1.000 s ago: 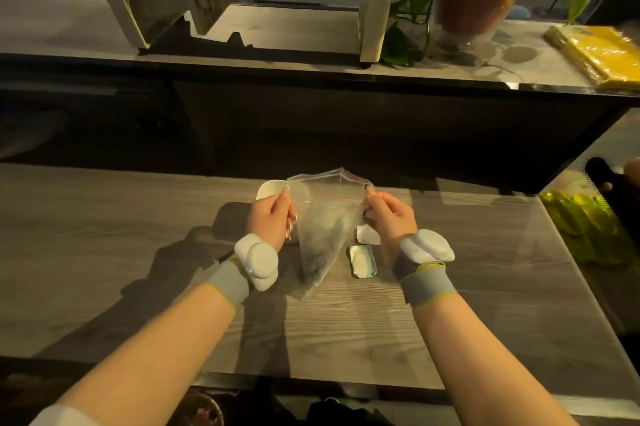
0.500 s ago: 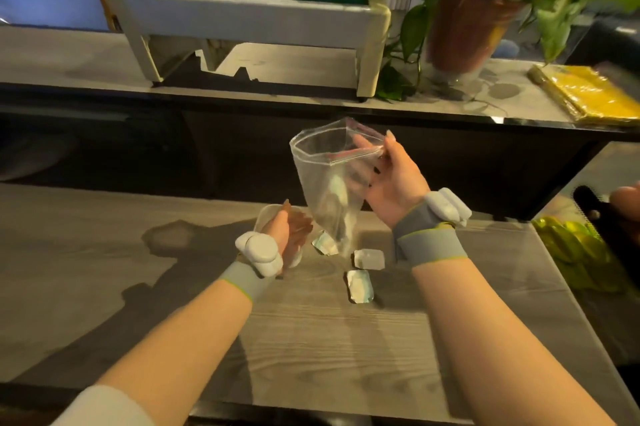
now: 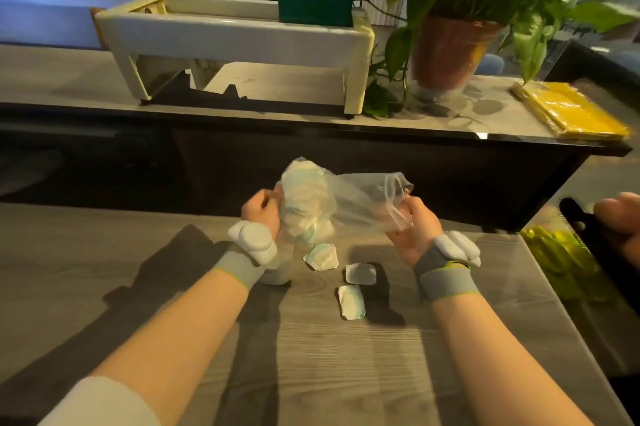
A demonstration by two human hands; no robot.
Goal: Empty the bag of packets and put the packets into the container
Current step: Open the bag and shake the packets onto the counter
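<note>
Step in hand looked like emptying: the clear bag [image 3: 346,204] was held up in frame centre, above the wood table [image 3: 311,356], between both hands. Left hand [image 3: 259,211] was closed on the bag's bulging end, centre-left, where most packets [image 3: 304,211] were bunched inside the film. Right hand [image 3: 412,231], centre-right, had its fingers curled and pinching the other, crumpled end; which end was the mouth couldn't be told.

Three packets were already out on the table below the bag: one [image 3: 320,256] just under it, one [image 3: 360,274] a bit right and lower, one [image 3: 351,301] lowest. All apart from each other, none in the container.

The white container [image 3: 275,275] sat on the table just below the left wrist, mostly hidden by the wristband; its contents weren't visible.

Judgement: task early, bag mostly full, no packet seen placed. The next move probably called for tipping the mouth downward, over or near the container, and loosening the left-hand grip so the bunch could slide out. The loose three would then need picking up one by one.
</note>
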